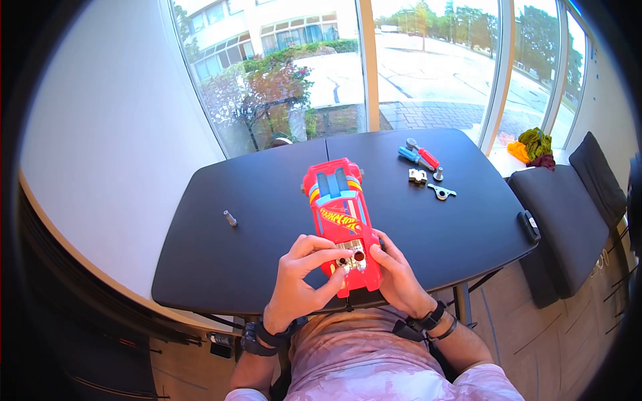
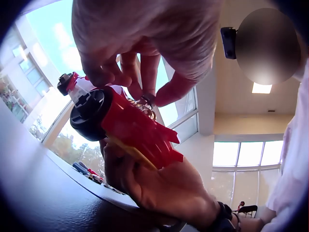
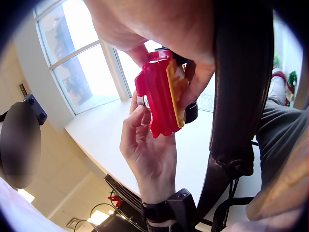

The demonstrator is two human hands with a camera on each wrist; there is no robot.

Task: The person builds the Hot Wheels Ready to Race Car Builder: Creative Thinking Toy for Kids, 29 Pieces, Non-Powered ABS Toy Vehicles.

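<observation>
A red toy car (image 1: 342,217) with blue stripes and yellow lettering is held above the table's near edge. My right hand (image 1: 401,277) grips its near end from the right, thumb on the body and fingers wrapped underneath, as the right wrist view shows. With thumb and fingertips, my left hand (image 1: 302,273) pinches at the chrome engine piece (image 1: 359,256), which has two round openings and sits on the car's near end. A black wheel (image 2: 91,113) and yellow lower edge (image 3: 175,94) show from the side. The left fingertips partly cover the pinched chrome part.
On the black table (image 1: 267,180), a silvery peg (image 1: 230,218) lies to the left. At the back right are blue and red screwdrivers (image 1: 428,158), a chrome block (image 1: 417,176), another silvery peg (image 1: 438,174) and a winged bracket (image 1: 441,192). A dark chair (image 1: 562,214) stands at the right.
</observation>
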